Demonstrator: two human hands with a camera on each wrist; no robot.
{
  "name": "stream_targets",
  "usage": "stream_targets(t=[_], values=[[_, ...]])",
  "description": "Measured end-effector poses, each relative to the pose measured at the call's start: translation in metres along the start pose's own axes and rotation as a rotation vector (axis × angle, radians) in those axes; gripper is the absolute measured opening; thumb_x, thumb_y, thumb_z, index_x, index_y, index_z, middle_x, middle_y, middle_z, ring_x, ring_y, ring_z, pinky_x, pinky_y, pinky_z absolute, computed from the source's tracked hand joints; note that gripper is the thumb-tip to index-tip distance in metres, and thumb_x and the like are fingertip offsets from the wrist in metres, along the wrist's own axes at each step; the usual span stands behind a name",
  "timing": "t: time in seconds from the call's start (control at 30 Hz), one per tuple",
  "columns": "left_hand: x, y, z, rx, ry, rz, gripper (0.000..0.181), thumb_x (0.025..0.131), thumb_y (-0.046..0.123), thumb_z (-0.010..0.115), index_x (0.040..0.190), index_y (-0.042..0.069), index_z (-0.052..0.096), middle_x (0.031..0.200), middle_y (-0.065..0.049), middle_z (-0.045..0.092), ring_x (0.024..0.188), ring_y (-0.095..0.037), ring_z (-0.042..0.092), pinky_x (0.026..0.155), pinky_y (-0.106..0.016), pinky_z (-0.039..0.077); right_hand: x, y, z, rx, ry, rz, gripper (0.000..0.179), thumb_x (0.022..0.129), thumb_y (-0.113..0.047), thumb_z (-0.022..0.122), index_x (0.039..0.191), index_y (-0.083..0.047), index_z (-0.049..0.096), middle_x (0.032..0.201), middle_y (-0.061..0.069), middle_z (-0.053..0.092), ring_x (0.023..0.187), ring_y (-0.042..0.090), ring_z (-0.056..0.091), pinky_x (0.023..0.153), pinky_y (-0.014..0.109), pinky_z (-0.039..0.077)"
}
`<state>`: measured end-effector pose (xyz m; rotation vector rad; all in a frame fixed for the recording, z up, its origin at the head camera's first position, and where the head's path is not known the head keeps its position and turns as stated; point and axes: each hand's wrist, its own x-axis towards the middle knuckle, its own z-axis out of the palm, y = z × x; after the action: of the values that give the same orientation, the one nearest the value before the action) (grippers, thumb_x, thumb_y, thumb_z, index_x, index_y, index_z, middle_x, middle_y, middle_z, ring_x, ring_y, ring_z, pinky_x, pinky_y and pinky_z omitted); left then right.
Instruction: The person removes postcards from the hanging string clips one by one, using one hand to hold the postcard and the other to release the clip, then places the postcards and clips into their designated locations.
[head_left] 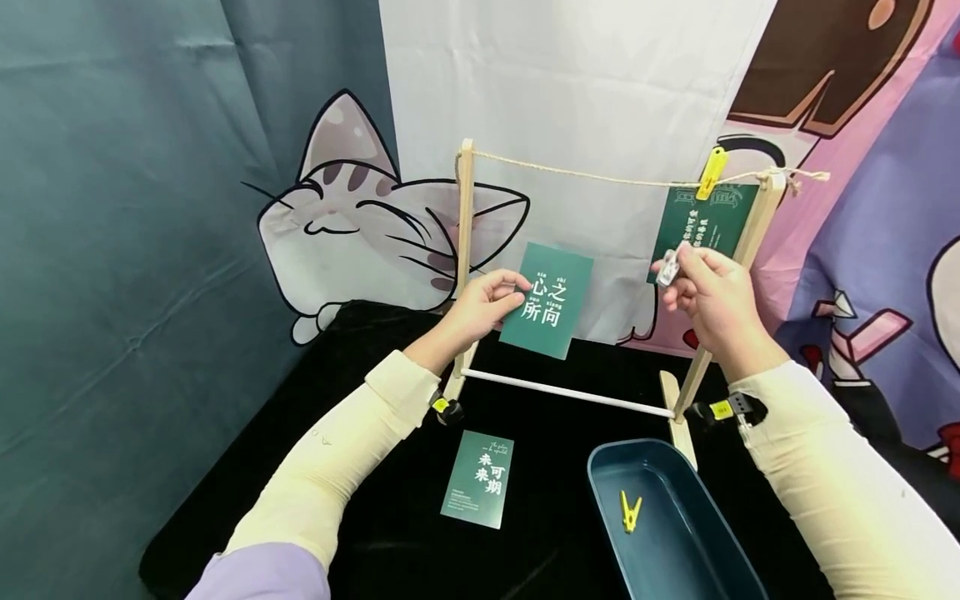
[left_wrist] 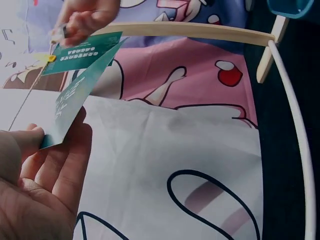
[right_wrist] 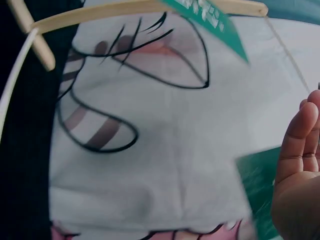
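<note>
My left hand pinches a green card with white lettering by its left edge, below the rope of a wooden frame. The left wrist view shows the thumb on one face of that card and fingers behind it. Between the thumb and fingers of my right hand is a small clear plastic clip. Just behind this hand, another green card hangs from the rope under a yellow clothespin. In the right wrist view the right hand shows at the edge, its clip mostly hidden.
A third green card lies on the black cloth. To its right, a blue tray contains a yellow clothespin. The frame's wooden posts are joined low down by a white rod. Printed curtains hang behind.
</note>
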<state>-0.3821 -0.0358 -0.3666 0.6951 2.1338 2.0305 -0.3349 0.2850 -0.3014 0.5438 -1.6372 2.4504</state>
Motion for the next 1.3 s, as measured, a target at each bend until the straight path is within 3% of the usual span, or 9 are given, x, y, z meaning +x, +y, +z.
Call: stream_targets(t=[0.17, 0.33, 0.5, 0.67, 0.8, 1.0, 1.13, 1.3], values=[[-0.019, -0.015, -0.011, 0.060, -0.022, 0.000, 0.019, 0.102, 0.010, 0.061, 0.120, 0.006, 0.064, 0.097, -0.007, 0.075, 0.066, -0.016, 0.062, 0.058, -0.030, 0.057, -0.025, 0.015, -0.025, -0.060, 0.001, 0.058, 0.021, 0.104, -0.014, 0.057, 0.094, -0.001, 0.070, 0.089, 0.008, 0.077, 0.054, 0.012, 0.063, 0.050, 0.021, 0.053], [-0.049, -0.038, -0.023, 0.130, 0.001, -0.038, 0.020, 0.101, 0.012, 0.062, 0.120, 0.008, 0.066, 0.084, -0.003, 0.071, 0.059, -0.016, 0.054, 0.053, -0.029, 0.051, -0.056, 0.033, -0.048, -0.190, -0.034, 0.154, 0.022, 0.105, -0.014, 0.054, 0.096, -0.004, 0.072, 0.091, 0.005, 0.077, 0.057, 0.011, 0.063, 0.051, 0.022, 0.054], [-0.080, -0.071, -0.027, 0.122, -0.003, -0.144, 0.020, 0.103, 0.011, 0.058, 0.123, 0.008, 0.062, 0.098, -0.005, 0.074, 0.059, -0.014, 0.060, 0.050, -0.031, 0.052, -0.085, 0.049, -0.066, -0.279, -0.066, 0.253, 0.021, 0.106, -0.014, 0.054, 0.100, -0.006, 0.073, 0.095, 0.004, 0.077, 0.059, 0.011, 0.065, 0.054, 0.024, 0.057], [-0.111, -0.102, -0.022, 0.046, -0.042, -0.230, 0.025, 0.100, 0.005, 0.061, 0.124, 0.005, 0.058, 0.115, -0.014, 0.070, 0.066, -0.017, 0.065, 0.049, -0.034, 0.054, -0.111, 0.066, -0.078, -0.366, -0.074, 0.362, 0.018, 0.105, -0.014, 0.056, 0.103, -0.009, 0.073, 0.094, 0.003, 0.076, 0.063, 0.012, 0.067, 0.055, 0.026, 0.058], [-0.133, -0.124, -0.019, 0.003, -0.078, -0.276, 0.033, 0.094, 0.000, 0.067, 0.125, 0.002, 0.056, 0.121, -0.017, 0.069, 0.075, -0.023, 0.071, 0.052, -0.040, 0.059, -0.135, 0.077, -0.087, -0.469, -0.099, 0.440, 0.020, 0.105, -0.014, 0.057, 0.109, 0.000, 0.069, 0.090, 0.002, 0.074, 0.067, 0.014, 0.069, 0.057, 0.029, 0.059], [-0.157, -0.143, -0.013, 0.063, -0.124, -0.358, 0.038, 0.090, 0.003, 0.074, 0.124, 0.003, 0.058, 0.096, -0.010, 0.072, 0.056, -0.019, 0.066, 0.046, -0.036, 0.057, -0.159, 0.087, -0.094, -0.697, -0.287, 0.572, 0.030, 0.098, -0.010, 0.065, 0.117, 0.013, 0.059, 0.097, 0.013, 0.070, 0.077, 0.020, 0.070, 0.060, 0.037, 0.060], [-0.167, -0.149, -0.011, 0.117, -0.175, -0.357, 0.037, 0.089, 0.005, 0.076, 0.122, 0.000, 0.058, 0.085, -0.007, 0.069, 0.043, -0.016, 0.058, 0.041, -0.038, 0.054, -0.171, 0.092, -0.091, -0.859, -0.415, 0.625, 0.018, 0.090, -0.003, 0.071, 0.104, 0.007, 0.065, 0.089, 0.013, 0.069, 0.072, 0.020, 0.066, 0.056, 0.035, 0.058], [-0.179, -0.155, -0.009, 0.227, -0.191, -0.356, 0.034, 0.089, 0.005, 0.076, 0.119, 0.001, 0.059, 0.081, -0.006, 0.065, 0.040, -0.013, 0.056, 0.039, -0.036, 0.053, -0.186, 0.098, -0.086, -1.043, -0.453, 0.663, 0.009, 0.085, 0.000, 0.074, 0.086, -0.003, 0.065, 0.070, 0.004, 0.064, 0.062, 0.019, 0.062, 0.050, 0.031, 0.055]])
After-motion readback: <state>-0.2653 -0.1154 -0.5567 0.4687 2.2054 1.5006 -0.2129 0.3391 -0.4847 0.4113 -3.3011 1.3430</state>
